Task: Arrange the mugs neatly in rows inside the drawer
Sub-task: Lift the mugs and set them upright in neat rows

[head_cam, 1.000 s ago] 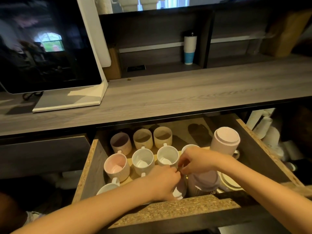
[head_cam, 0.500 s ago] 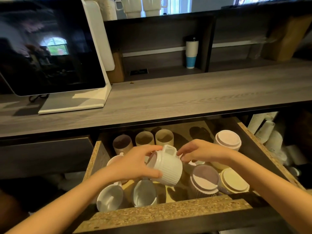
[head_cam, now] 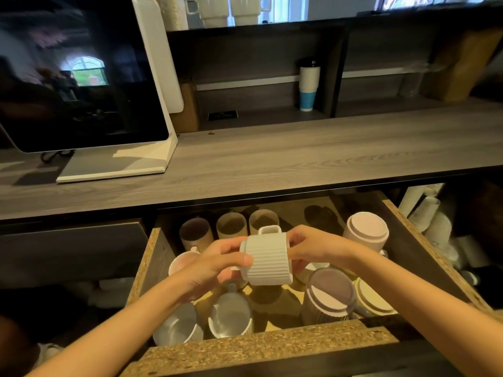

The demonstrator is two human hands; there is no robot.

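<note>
At frame centre, above the open drawer [head_cam: 275, 348], both hands hold a white ribbed mug [head_cam: 268, 261] on its side, axis horizontal, handle up. Left hand [head_cam: 209, 268] fingers and right hand [head_cam: 313, 247] fingers curl closed around its two ends.

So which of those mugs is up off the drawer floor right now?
The white ribbed mug, held sideways between the left hand and right hand, handle pointing up. All the others sit in the drawer, upright or upside down.

Ribbed mug [head_cam: 265, 261] lifted from drawer [head_cam: 261, 349], right hand [head_cam: 313, 247] now gripping too (handle up).
</note>
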